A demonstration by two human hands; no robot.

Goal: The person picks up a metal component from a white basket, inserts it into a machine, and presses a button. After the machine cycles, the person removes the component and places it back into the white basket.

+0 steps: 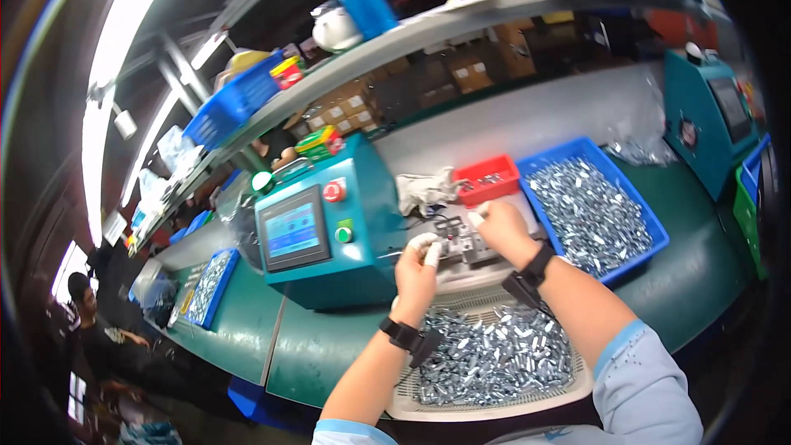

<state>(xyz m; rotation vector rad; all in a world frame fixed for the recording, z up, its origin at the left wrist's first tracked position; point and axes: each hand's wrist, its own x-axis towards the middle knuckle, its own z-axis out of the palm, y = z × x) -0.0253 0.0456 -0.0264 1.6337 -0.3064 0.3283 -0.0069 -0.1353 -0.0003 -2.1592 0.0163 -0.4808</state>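
Observation:
My left hand (416,274), with white coverings on its fingertips, is at the left side of a small metal fixture (468,249). Its thumb and forefinger come together in a pinch, and whatever they grip is too small to make out. Across the fixture, my right hand (504,229) has its fingers curled and pinched at the fixture's upper right; their contents are hidden. Beneath my wrists sits a cream plastic basket (494,414) holding a heap of small shiny metal parts (486,358). Both wrists wear black bands.
Left of the fixture stands a teal machine (362,231) with a screen and buttons. A blue bin (652,249) of metal parts lies right, a red bin (509,166) and a cloth (424,189) behind. Another teal machine (700,119) stands far right. A shelf (461,18) spans above.

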